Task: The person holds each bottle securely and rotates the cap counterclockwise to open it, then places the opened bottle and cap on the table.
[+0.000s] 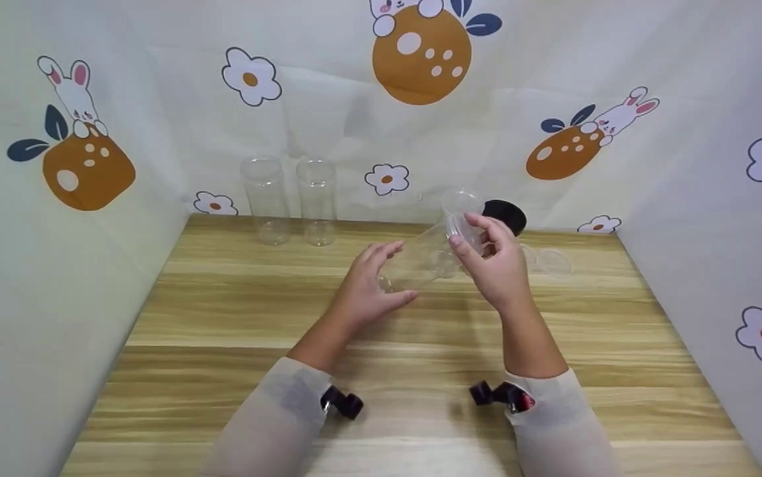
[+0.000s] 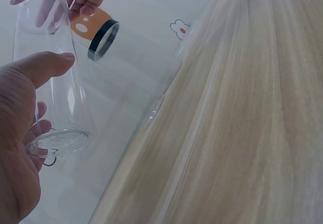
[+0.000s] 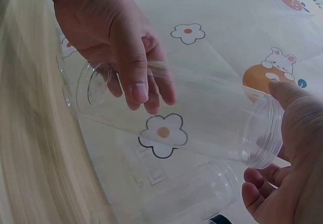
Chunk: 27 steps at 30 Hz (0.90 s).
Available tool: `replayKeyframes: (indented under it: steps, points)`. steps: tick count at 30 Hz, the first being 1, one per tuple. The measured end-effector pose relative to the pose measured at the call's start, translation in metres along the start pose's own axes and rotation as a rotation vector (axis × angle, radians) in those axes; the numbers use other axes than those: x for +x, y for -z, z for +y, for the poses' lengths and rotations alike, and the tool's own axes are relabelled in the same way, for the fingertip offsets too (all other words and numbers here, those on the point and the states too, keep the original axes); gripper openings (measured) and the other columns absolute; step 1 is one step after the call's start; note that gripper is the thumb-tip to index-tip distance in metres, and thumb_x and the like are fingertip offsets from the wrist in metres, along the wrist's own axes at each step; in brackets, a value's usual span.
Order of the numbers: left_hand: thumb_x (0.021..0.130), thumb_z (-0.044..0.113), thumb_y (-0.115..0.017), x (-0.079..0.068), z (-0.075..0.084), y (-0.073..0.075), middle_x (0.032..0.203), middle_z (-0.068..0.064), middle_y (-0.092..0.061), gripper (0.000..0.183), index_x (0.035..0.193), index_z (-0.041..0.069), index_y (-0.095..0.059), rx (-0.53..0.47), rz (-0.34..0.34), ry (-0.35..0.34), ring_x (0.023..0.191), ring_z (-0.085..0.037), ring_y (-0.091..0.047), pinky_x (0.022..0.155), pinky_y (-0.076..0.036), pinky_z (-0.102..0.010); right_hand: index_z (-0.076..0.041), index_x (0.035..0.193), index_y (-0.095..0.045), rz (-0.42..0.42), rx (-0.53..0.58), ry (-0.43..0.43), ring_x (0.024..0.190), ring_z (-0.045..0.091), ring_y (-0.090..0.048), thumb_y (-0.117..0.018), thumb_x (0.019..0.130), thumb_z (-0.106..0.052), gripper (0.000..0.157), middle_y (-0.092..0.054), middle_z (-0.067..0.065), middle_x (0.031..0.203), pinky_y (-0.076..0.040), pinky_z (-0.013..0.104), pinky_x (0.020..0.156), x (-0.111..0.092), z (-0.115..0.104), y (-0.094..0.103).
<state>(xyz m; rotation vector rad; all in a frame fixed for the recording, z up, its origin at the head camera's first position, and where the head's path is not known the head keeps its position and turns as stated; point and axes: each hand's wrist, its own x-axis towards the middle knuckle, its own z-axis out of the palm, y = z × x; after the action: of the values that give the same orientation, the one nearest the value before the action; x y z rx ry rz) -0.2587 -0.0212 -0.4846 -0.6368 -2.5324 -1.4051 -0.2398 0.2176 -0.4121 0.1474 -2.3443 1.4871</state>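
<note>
A clear plastic jar is held tilted above the table, its mouth up and to the right. My left hand grips it near the base, thumb on one side and fingers on the other, as the left wrist view shows on the jar wall. Around the mouth end are the thumb and fingers of my right hand. In the right wrist view the jar's ridged clear rim sits between that thumb and fingers; whether a clear lid covers it, I cannot tell.
Two more clear jars stand upright at the back left. Behind my right hand is another clear jar, beside a black round object. Thin clear discs lie on the wooden table. Patterned cloth encloses it.
</note>
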Motion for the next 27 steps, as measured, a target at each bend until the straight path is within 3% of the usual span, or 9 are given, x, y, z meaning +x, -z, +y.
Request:
replayKeyframes:
  steps: [17, 22, 27]
  points:
    - [0.076, 0.038, -0.098, 0.0003, -0.0013, 0.0007, 0.146, -0.003, -0.062, 0.088, 0.153, 0.019, -0.058, -0.04, -0.003, -0.014, 0.137, -0.025, -0.059, 0.121, -0.047, -0.049, -0.009, 0.139, -0.071, -0.008, 0.075, 0.076, 0.107, 0.018, -0.054, -0.08, 0.095, -0.026, 0.048, -0.062, 0.007, 0.142, -0.048, 0.022, 0.081, -0.002, -0.0014, -0.0005]
    - [0.076, 0.039, -0.098, 0.0002, -0.0013, 0.0007, 0.146, -0.002, -0.062, 0.089, 0.153, 0.021, -0.057, -0.034, -0.008, 0.001, 0.138, -0.024, -0.058, 0.122, -0.046, -0.049, -0.011, 0.14, -0.07, -0.032, 0.102, 0.084, 0.108, 0.021, -0.057, -0.078, 0.096, -0.02, 0.046, -0.06, 0.006, 0.149, -0.054, 0.02, 0.082, -0.003, -0.0013, -0.0003]
    - [0.076, 0.04, -0.097, 0.0005, -0.0027, 0.0002, 0.147, -0.001, -0.062, 0.09, 0.154, 0.021, -0.056, -0.035, -0.012, -0.002, 0.138, -0.023, -0.058, 0.121, -0.047, -0.049, -0.007, 0.142, -0.068, -0.048, 0.172, 0.091, 0.129, 0.023, -0.057, -0.073, 0.096, -0.009, 0.047, -0.057, 0.008, 0.153, -0.056, 0.018, 0.095, -0.0031, -0.0018, 0.0002]
